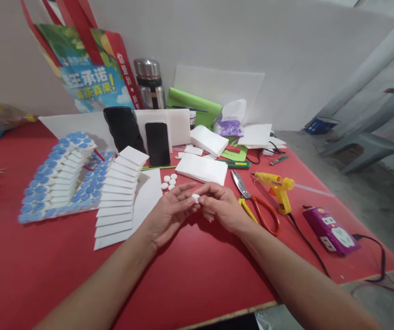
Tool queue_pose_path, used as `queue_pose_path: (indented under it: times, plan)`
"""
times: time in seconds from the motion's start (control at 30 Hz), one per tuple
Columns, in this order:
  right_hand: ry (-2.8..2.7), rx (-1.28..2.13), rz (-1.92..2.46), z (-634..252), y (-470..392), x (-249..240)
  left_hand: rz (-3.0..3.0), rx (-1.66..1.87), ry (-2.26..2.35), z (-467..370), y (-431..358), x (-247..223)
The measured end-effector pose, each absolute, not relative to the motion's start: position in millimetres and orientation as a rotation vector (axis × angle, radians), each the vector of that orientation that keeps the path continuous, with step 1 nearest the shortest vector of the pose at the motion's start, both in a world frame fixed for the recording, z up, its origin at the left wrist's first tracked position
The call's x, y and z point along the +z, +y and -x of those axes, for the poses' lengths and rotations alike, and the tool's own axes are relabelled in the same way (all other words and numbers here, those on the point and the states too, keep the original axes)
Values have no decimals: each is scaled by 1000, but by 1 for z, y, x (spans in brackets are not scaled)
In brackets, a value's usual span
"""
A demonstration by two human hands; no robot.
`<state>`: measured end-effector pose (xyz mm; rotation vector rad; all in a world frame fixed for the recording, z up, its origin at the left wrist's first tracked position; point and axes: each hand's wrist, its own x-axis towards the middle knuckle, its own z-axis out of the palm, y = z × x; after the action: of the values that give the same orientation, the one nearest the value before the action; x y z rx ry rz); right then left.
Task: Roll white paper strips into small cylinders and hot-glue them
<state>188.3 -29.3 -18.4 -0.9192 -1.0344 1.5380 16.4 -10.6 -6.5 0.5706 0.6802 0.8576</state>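
Over the red table, a small white piece [196,198] sits at the fingertips of both hands; it looks like soft foam or clay, but I cannot tell which. My left hand [169,213], palm turned up, grips it between thumb and fingers. From the other side, my right hand [219,204] pinches it with thumb and forefinger. Several white rounded pellets [167,179] lie just beyond my left hand. A stack of white sheets [202,168] is behind my fingers. Orange-and-yellow-handled scissors [252,197] rest beside my right hand.
Left stand a stepped white staircase model [116,201] and a blue-and-white model [52,183]. Right are a yellow glue gun [279,183] and a purple power strip [331,229] with cords. Behind are two phones [158,144], a thermos [149,82] and a bag [90,68].
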Motion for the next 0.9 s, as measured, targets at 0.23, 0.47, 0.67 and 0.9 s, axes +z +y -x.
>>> queue_pose_path:
  times: [0.23, 0.47, 0.67, 0.9]
  plan:
    - [-963, 1585, 886, -185, -30, -15, -647, 866, 722, -16, -10, -6]
    - [-893, 1469, 926, -195, -26, -7, -1555, 1096, 1102, 0, -1, -2]
    - [-952, 1284, 1126, -197, -24, -11, -2002, 1076, 1313, 10, 7, -8]
    - [-964, 1166, 1043, -200, -26, -10, -2108, 1147, 1489, 20, 14, 3]
